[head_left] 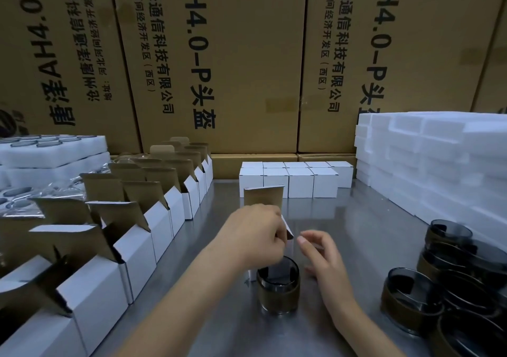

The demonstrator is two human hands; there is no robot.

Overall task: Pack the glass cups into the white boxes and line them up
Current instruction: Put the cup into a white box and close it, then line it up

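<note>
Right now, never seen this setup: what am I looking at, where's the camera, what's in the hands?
There is no machine here: a person works with two bare hands, and the one picture comes from a camera worn on their head, looking forward and down.

The left hand has its grip pinched on a flap of an open white box standing on the steel table. The right hand hovers beside it, fingers relaxed, holding nothing.

In front of them stands one dark glass cup with a brown band. More cups cluster at the right. Open boxes line the left; closed boxes sit in rows at the back. White foam blocks are stacked far right, brown cartons behind.
</note>
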